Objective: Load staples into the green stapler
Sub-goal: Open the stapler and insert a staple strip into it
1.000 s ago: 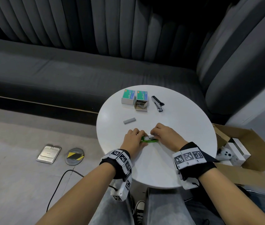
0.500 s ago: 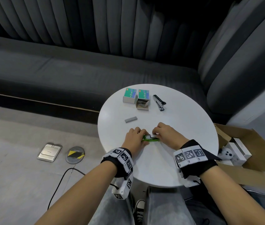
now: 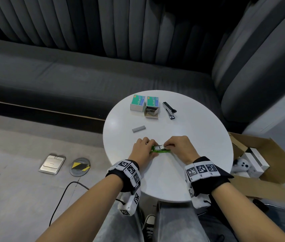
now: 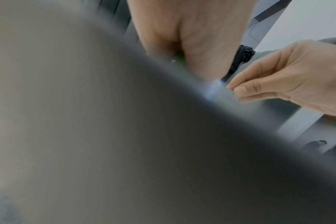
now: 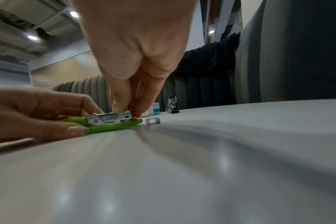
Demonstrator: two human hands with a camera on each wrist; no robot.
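Gripping the green stapler (image 5: 113,126) at its 9 o'clock end, left hand (image 3: 142,150) steadying, we note our right hand (image 3: 180,147) fingers (image 5: 121,97) pinched on its stiff, slick metal magazine (image 5: 110,118).

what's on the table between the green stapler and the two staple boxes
One loose strip of staples lies on the white table between the green stapler and the staple boxes; the head view shows it.

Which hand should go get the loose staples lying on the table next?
Probably the right hand: its fingertips only pinch at the metal magazine, while the left hand grips the green stapler steady. The staple strip lies just beyond both.
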